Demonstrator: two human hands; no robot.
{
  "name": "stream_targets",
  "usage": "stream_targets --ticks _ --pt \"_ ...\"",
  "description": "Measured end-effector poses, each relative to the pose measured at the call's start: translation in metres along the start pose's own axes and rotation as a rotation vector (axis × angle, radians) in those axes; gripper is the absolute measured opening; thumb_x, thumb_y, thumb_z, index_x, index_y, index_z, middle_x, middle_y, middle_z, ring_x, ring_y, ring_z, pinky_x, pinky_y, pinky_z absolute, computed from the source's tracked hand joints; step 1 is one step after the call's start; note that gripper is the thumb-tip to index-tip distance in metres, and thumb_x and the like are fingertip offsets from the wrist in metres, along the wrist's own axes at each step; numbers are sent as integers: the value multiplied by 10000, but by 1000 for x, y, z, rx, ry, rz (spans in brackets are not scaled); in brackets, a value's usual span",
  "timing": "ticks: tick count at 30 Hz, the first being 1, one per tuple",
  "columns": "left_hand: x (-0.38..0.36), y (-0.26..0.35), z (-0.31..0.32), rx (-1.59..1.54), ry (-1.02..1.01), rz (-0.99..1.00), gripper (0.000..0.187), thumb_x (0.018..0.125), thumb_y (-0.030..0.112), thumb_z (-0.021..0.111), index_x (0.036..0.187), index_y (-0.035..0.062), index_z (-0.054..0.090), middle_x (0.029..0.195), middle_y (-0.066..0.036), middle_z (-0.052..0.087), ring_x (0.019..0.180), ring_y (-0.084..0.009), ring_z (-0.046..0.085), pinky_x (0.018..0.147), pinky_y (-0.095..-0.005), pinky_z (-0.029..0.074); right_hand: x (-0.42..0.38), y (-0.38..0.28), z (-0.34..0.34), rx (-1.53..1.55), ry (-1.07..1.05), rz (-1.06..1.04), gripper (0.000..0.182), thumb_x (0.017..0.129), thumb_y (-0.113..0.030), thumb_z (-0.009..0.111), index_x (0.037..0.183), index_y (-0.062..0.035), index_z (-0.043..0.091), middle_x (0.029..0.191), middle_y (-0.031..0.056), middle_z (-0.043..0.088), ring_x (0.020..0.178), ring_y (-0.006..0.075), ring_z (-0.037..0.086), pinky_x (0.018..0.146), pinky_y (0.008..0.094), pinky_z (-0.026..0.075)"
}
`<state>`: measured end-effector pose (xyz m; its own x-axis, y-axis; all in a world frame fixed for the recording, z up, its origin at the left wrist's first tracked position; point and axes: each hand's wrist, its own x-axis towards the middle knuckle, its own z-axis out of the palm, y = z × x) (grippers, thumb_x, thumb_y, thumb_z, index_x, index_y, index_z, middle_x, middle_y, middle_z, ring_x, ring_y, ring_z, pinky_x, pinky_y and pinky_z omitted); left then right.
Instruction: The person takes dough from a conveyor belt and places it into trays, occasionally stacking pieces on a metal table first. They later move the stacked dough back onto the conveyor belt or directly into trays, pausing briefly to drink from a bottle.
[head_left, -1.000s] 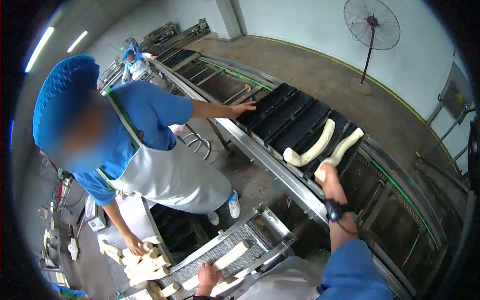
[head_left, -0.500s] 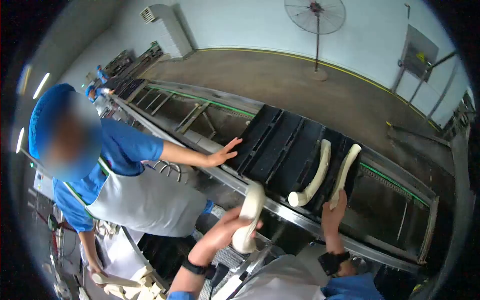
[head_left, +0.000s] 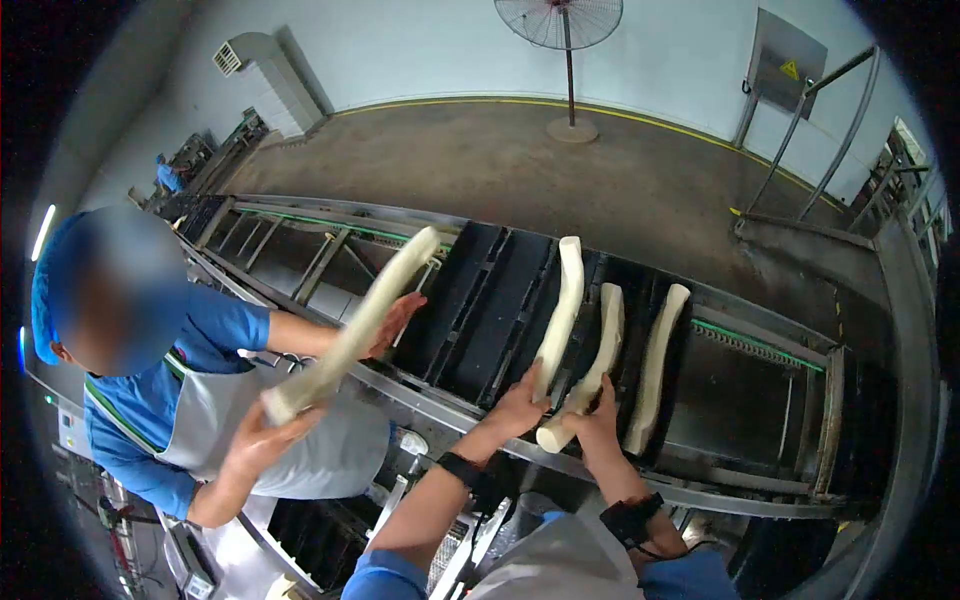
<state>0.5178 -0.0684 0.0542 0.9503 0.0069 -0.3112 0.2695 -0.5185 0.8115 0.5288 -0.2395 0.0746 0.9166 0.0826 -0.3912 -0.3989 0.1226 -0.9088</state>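
Note:
My left hand (head_left: pixel 515 405) grips the lower end of a long pale length of dough (head_left: pixel 569 290), which lies in a slot of the black ridged tray (head_left: pixel 480 310). Just to the right, my right hand (head_left: pixel 598 425) has its thumb and fingers around the lower part of a second, bent length of dough (head_left: pixel 609 335). The thick near end of that piece sticks out between my hands. A third length of dough (head_left: pixel 656 372) lies untouched in the slot further right.
At the left, a co-worker in blue holds another length of dough (head_left: pixel 355 335) raised; their other hand (head_left: pixel 395 325) is by the tray's left edge. A metal-framed conveyor (head_left: pixel 760 478) runs under the tray. A fan (head_left: pixel 570 70) stands by the wall.
The dough in my left hand has gone from above the near rail into a tray slot. My right hand has shifted from the rightmost piece to the middle one. The co-worker has raised a length of dough.

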Motion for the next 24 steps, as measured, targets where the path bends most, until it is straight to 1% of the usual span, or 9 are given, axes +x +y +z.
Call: stream_targets --ticks 1,3,6,7,10,12,15,21,24 --pt "5 3 -1 -4 3 1 827 899 265 657 1530 -43 220 1379 -292 526 1295 -357 524 1087 -369 399 6 -1 4 41 32 -6 1007 660 65 704 1541 -82 239 1427 180 446 1273 293 501 1063 395 426" --pt "17 2 -4 -508 89 -161 788 910 258 626 1536 -17 235 1360 -291 542 1291 -374 522 1078 -386 407 35 20 8 129 56 -168 961 657 105 669 1517 -142 316 1420 158 456 1289 282 476 1074 384 408" --pt "38 -17 -16 -29 215 -180 551 903 233 570 1409 36 477 1275 -282 594 1173 -415 585 1009 -418 451 59 20 20 -292 14 -735 916 643 105 619 1494 -84 337 1418 234 443 1347 387 412 1153 417 295" --pt "35 -13 -18 -36 221 -185 551 903 233 570 1409 36 477 1275 -282 594 1173 -415 585 1009 -418 451 57 17 18 -561 42 -686 878 655 80 626 1477 -53 346 1446 299 389 1379 464 339 1177 452 242" --pt "17 -4 -29 6 287 -240 376 841 178 621 1179 20 576 1153 -257 635 1066 -436 610 948 -444 475 60 17 27 -629 -25 -558 852 685 56 645 1473 -49 340 1475 345 326 1394 501 286 1175 491 233" --pt "-2 -7 -36 126 249 21 298 758 101 670 1028 36 562 1018 -218 643 1010 -431 612 886 -460 491 57 22 33 -685 -47 -512 853 696 30 658 1479 -55 330 1472 361 314 1394 513 276 1173 515 224" --pt "-24 1 -44 211 312 120 358 715 41 685 1049 58 559 999 -209 623 988 -423 607 865 -465 500 44 24 43 -808 -53 -377 857 718 -51 688 1491 -80 317 1459 393 305 1387 538 263 1158 579 203" --pt "-91 -20 -43 167 325 370 491 758 3 678 1238 36 582 1212 -206 601 1148 -398 579 999 -429 480 24 56 36 -782 -102 -643 775 704 11 634 1437 2 383 1467 327 366 1405 498 285 1169 563 215" --pt "-160 -57 -31 31 345 237 441 780 -3 653 1216 47 609 1227 -176 619 1142 -380 594 982 -434 491 8 55 27 -826 -163 -940 629 796 -46 615 1403 -1 455 1505 257 363 1405 452 308 1168 558 227"
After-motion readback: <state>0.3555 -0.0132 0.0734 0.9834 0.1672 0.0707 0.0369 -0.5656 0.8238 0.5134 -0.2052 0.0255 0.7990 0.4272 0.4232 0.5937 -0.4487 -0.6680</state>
